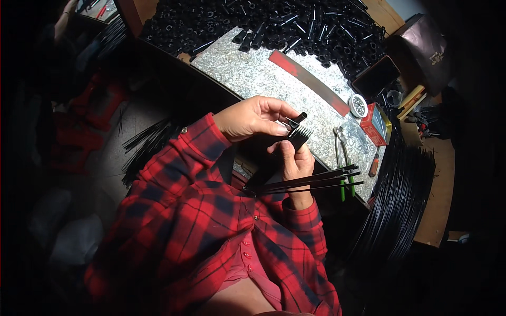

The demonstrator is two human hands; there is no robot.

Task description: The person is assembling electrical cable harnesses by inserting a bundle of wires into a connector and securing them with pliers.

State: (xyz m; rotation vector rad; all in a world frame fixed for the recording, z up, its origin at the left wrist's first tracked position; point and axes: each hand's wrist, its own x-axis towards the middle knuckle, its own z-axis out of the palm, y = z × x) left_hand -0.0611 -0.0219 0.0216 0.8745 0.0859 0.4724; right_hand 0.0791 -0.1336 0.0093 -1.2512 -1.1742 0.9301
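Note:
My left hand [257, 119] comes in from the left, its fingers pinched round a small black tubular part [301, 117]. Just below it, my right hand [296, 164] grips a black piece with a row of thin prongs [301, 135], thumb laid against it. The two parts meet or overlap between my hands; whether they are joined I cannot tell. Several long thin black rods [316, 181] stretch across my right wrist from my lap. Both hands are above the near edge of a speckled metal-topped bench [226, 63].
Black tubular parts [274, 21] are heaped along the bench's far side. A red-and-grey strip [311, 81], a white round tub [358, 106], a red box [374, 125], green-handled pliers [342, 158] and a screwdriver [373, 166] lie rightward. Bundled black rods [395, 205] stand at the right.

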